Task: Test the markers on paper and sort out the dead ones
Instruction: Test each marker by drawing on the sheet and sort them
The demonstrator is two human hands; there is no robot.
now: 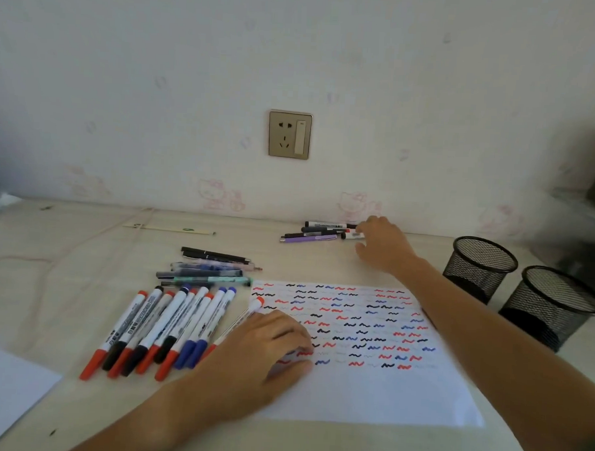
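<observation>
We have the test sheet (367,392) lying flat near the front edge of the desk (66,249), its upper two thirds filled with short red, blue and black squiggles, and our left hand (263,350) rests on its left margin with the fingers bent down onto the paper, most likely to keep it from sliding. A red-capped marker (251,308) sticks out from under that hand, pointing up and slightly right, though we cannot tell whether the hand grips it or merely lies over it. Our right hand (382,242) reaches far across the sheet to the small pile at the wall (318,231), where its fingertips meet a white marker with a red end (352,235); whether they pinch it or only touch it is too blurred to say. That marker's long axis runs left to right, parallel to the wall, like the others in its pile. We judge this far pile to be one sorted group, set well away from the fan of whiteboard markers (162,332) left of the sheet, whose barrels slant up and to the right. A cluster of thinner pens (212,267) lies behind the fan. Two black mesh pen cups (515,279) stand at the right, and we cannot see into them.
</observation>
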